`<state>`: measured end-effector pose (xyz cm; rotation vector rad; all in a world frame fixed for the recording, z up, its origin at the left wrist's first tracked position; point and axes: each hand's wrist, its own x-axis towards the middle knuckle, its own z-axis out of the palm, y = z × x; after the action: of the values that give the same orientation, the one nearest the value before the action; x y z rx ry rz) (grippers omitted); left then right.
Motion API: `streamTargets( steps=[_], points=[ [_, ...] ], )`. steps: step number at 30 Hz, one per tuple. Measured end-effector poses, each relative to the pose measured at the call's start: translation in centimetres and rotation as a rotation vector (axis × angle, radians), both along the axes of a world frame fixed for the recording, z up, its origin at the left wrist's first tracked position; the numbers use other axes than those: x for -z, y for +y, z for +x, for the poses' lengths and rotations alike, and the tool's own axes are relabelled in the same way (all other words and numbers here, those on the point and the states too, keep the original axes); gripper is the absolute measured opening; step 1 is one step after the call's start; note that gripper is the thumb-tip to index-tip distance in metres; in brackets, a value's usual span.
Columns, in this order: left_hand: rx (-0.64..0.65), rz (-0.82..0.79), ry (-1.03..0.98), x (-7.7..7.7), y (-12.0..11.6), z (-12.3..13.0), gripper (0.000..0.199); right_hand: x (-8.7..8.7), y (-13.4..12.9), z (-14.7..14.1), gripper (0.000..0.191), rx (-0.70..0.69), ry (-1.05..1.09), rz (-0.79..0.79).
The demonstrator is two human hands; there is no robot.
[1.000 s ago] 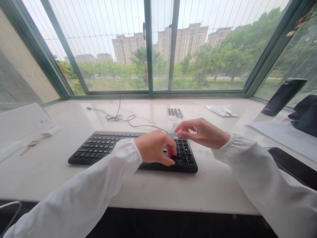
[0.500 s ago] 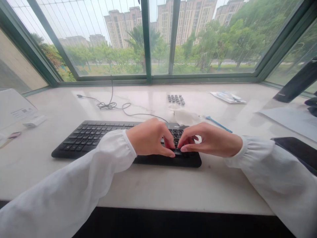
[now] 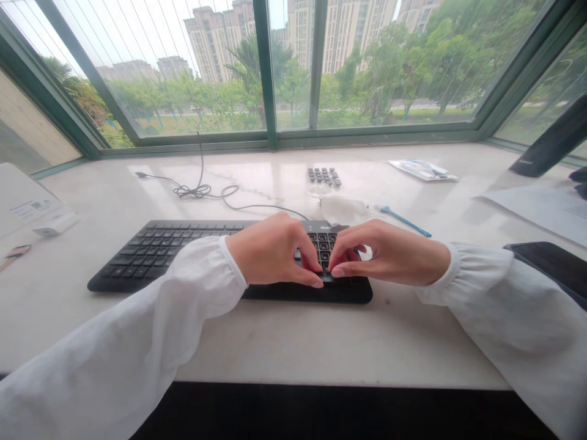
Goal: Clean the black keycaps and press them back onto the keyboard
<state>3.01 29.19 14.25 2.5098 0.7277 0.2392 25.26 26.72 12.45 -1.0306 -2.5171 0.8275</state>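
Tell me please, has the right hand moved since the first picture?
Yes: against the keyboard, the right hand has moved from the far edge toward the near edge, beside the left hand.

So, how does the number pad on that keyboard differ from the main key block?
The number pad shows open square sockets in its visible upper rows, while the main key block has its visible caps on.
The number pad is narrow, at the right end; the main key block is wider.
Fingertips of the left hand and right hand meet over the number pad; none are on the main key block's visible keys.
Both are black.
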Motion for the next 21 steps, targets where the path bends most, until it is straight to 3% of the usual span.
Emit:
streamTargets(
  steps=[13,21],
  points=[
    [-0.053,-0.141,0.076,0.01,0.78,-0.14,0.026,-0.06,-0.17,0.06,0.030,0.010,-0.028,-0.008],
    [-0.082,-0.098,0.113,-0.09,0.84,-0.09,0.027,-0.23,-0.31,-0.07,0.035,0.037,-0.093,0.010]
  ],
)
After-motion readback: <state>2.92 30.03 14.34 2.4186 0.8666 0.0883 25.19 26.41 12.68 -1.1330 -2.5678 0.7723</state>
